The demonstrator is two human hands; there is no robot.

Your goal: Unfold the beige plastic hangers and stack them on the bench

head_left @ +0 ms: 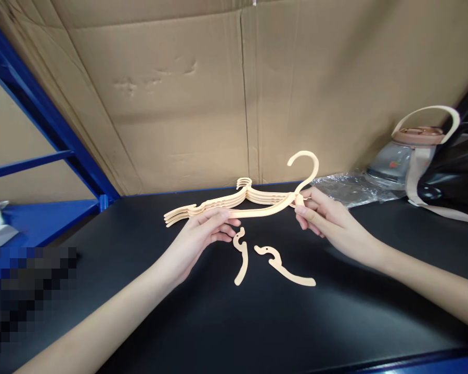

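Observation:
A cream hanger piece with a large curved hook is raised above the table between both hands. My left hand pinches the left end of its long arm. Near the base of the hook, my right hand grips it between thumb and fingers. Behind it lies a stack of several matching hangers, partly covered by my left hand and the held piece. Two loose curved hanger arms, a shorter-looking one and another to its right, rest on the table in front of my hands.
The black tabletop meets a cardboard wall at the back. On the right stand a clear bottle with a strap, crumpled clear plastic and a black item. A blue metal frame rises at left.

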